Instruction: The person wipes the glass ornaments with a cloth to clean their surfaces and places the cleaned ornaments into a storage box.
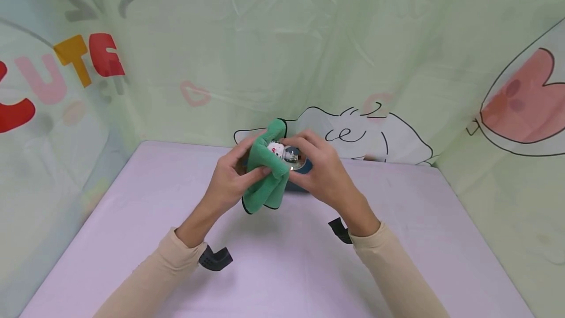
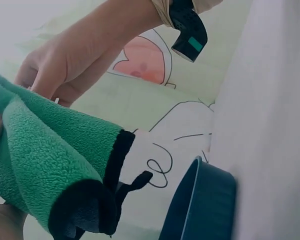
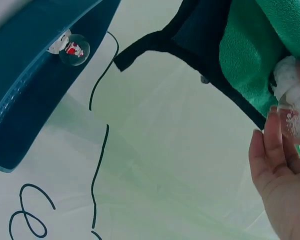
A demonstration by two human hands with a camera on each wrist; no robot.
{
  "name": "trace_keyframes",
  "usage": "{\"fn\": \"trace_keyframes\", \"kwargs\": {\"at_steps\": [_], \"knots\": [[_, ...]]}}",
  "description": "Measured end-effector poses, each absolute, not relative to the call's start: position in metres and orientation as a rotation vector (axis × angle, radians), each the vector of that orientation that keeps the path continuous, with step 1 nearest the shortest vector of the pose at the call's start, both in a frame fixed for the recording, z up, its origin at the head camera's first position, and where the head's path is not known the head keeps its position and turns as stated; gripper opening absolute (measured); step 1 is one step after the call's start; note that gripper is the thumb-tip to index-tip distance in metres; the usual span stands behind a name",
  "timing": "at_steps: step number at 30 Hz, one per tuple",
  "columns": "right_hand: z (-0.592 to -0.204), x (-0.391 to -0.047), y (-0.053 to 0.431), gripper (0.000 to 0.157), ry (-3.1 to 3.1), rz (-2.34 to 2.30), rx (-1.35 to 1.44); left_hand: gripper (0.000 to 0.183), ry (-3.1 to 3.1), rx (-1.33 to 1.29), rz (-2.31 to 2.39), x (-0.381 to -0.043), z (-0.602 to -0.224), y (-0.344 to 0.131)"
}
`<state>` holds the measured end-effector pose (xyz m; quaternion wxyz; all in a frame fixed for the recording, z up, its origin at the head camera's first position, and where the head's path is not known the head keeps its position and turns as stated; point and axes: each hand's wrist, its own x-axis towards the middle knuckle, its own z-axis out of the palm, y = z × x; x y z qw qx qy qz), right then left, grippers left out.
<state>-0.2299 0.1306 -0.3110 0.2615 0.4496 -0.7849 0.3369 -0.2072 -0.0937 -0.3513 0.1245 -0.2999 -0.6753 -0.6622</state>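
Observation:
Over the table, my left hand (image 1: 224, 180) grips a folded green plush cloth (image 1: 260, 188) with black edging. My right hand (image 1: 326, 173) pinches a small snow globe figurine (image 1: 293, 156), a white figure with a clear ball. Its white part rests against the cloth, partly wrapped by it. In the right wrist view the fingers (image 3: 272, 145) hold the clear ball of the figurine (image 3: 289, 92) beside the cloth (image 3: 250, 65). Much of my left hand is hidden behind the cloth in the left wrist view.
Behind the hands stands a dark blue basin (image 2: 205, 200) on the pale lilac table (image 1: 282, 269). A second snow globe figurine (image 3: 74, 50) with a red-and-white figure lies inside it. A printed pale green curtain (image 1: 265, 38) encloses the table at the back and sides.

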Motion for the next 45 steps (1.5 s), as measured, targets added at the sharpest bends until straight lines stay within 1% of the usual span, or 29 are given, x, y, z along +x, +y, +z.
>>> {"fn": "trace_keyframes", "kwargs": {"at_steps": [4,6,10,17,23,45], "knots": [[-0.310,-0.230,0.133,0.066,-2.126,0.887,1.243,0.059,-1.988,-0.791,-1.901,-0.208,-0.353,-0.096],[-0.310,-0.230,0.135,0.069,-2.113,0.886,1.260,0.059,-1.984,-0.764,-1.910,-0.208,-0.353,-0.098],[-0.308,-0.230,0.136,0.064,-2.044,0.916,1.309,0.059,-1.963,-0.771,-1.940,-0.209,-0.354,-0.099],[-0.308,-0.231,0.133,0.053,-1.924,0.952,1.357,0.061,-1.935,-0.892,-1.945,-0.208,-0.352,-0.098],[-0.308,-0.232,0.133,0.049,-1.872,0.977,1.369,0.059,-1.947,-0.857,-1.917,-0.206,-0.347,-0.098],[-0.305,-0.238,0.146,0.053,-1.898,0.986,1.301,0.059,-1.992,-0.856,-1.941,-0.204,-0.349,-0.106]]}}
